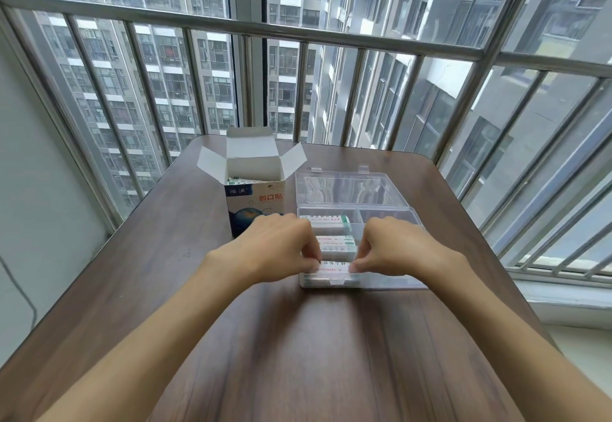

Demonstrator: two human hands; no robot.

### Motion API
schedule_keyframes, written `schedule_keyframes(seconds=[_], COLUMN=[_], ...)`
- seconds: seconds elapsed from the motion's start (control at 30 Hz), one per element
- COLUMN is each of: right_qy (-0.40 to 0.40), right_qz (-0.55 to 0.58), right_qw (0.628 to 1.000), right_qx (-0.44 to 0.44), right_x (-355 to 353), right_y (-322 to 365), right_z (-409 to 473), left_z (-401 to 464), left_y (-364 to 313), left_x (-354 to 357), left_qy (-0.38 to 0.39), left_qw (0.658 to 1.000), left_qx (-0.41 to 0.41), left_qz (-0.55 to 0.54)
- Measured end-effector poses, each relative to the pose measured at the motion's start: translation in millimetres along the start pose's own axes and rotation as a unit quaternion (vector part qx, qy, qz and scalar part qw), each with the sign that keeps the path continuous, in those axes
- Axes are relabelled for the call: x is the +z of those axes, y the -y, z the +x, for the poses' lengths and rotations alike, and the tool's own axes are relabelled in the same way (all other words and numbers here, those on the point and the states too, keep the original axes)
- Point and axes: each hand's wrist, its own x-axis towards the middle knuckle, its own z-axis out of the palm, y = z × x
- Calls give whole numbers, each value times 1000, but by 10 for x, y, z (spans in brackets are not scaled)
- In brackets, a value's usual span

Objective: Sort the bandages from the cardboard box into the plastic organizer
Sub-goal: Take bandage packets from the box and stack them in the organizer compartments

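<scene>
bandages (pixel 332 269), pinched by both hands, organizer (pixel 387 216)

I see a dark wooden table (pixel 298 355) running to the far metal railing (pixel 231 29); past its bars stand grey apartment towers (pixel 165 90). A white wall (pixel 39 190) is at left.

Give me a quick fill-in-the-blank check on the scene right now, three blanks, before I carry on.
1. Both hands, left hand and right hand, pinch one stack of bandages at the organizer's ____ edge.
2. The cardboard box stands to the ____ of the plastic organizer.
3. The organizer's lid lies ____.

Missing words: near; left; open
</scene>
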Motion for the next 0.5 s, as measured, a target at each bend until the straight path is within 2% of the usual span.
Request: schedule_keyframes(seconds=[0.07,0.13,0.2,0.27,0.3,0.37,0.43,0.5], right_qy=[-15,-60,-139,-235,-269,-266,-201,-175], right_qz=[17,50,110,177,202,222,195,149], right_qw=[1000,997,982,946,926,911,928,943], right_qx=[1,-21,-66,-135,-170,-225,-246,-241], right_x=[-133,-326,-498,-588,-605,-578,-504,-415], right_y=[-33,-69,-19,163,278,502,683,760], right_z=[-60,-118,-106,25,124,336,515,649], left_z=[-84,-186,-259,-289,-281,-232,-204,-207], left_y=[52,159,305,461,543,690,776,749], left_x=[-80,-155,-202,-237,-231,-151,-8,114], left_qy=[-43,-169,-342,-461,-477,-438,-396,-404], left_qw=[998,975,923,874,865,879,894,884], left_qx=[-25,-63,-107,-145,-159,-186,-209,-223], left_qz=[-44,-127,-141,-51,-13,22,-7,-73])
